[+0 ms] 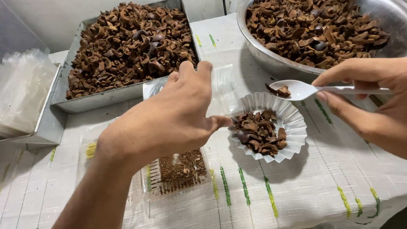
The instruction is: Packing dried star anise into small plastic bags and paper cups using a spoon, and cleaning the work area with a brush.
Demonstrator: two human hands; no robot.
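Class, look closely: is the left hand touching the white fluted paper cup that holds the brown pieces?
Touching. The head view shows the left hand with its thumb tip pressed against the near rim of the white fluted paper cup, no gap visible between them.

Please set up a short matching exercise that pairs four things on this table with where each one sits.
Things:
1. white plastic spoon
2. fluted paper cup
3. rectangular metal tray
4. round metal bowl

Places:
a. far left, heaped with brown pieces
b. in the right hand, carrying a few brown pieces
c. far right, full of brown pieces
d. at the thumb of the left hand, partly filled

Pairs: 1-b, 2-d, 3-a, 4-c
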